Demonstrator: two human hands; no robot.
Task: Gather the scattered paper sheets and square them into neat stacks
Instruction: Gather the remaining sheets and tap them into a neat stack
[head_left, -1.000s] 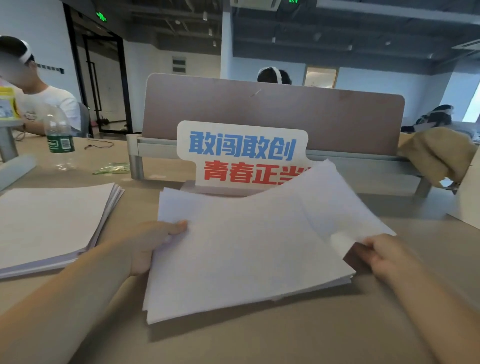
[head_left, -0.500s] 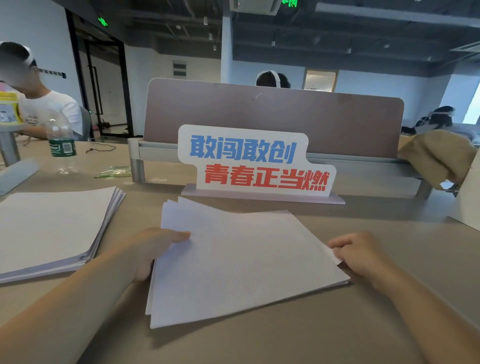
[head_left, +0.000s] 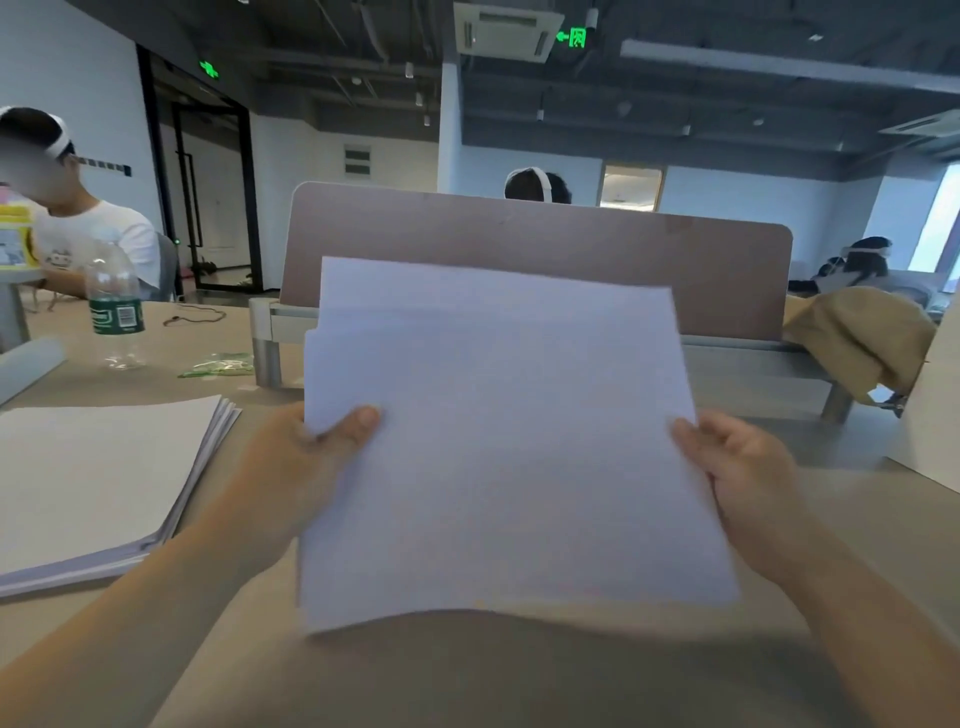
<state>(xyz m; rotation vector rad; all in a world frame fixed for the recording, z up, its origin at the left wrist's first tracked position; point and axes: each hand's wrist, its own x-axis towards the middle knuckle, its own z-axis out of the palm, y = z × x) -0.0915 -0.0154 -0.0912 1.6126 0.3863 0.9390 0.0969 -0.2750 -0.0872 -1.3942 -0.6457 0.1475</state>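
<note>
Both hands hold a sheaf of white sheets (head_left: 498, 441) raised on end above the table (head_left: 467, 675). Left hand (head_left: 306, 467) grips the sheaf's left edge, thumb across the front. Right hand (head_left: 748, 478) grips the right edge, palm toward the paper. Top edges uneven: rear sheets stand higher than the front one. Bottom edge bowed; contact with the table not discernible. Second paper stack (head_left: 98, 478) lies flat at the table's left edge, sheets slightly fanned. Plastic bottle (head_left: 114, 312) upright near the far-left corner. Divider panel (head_left: 727, 270) along the far edge.
</note>
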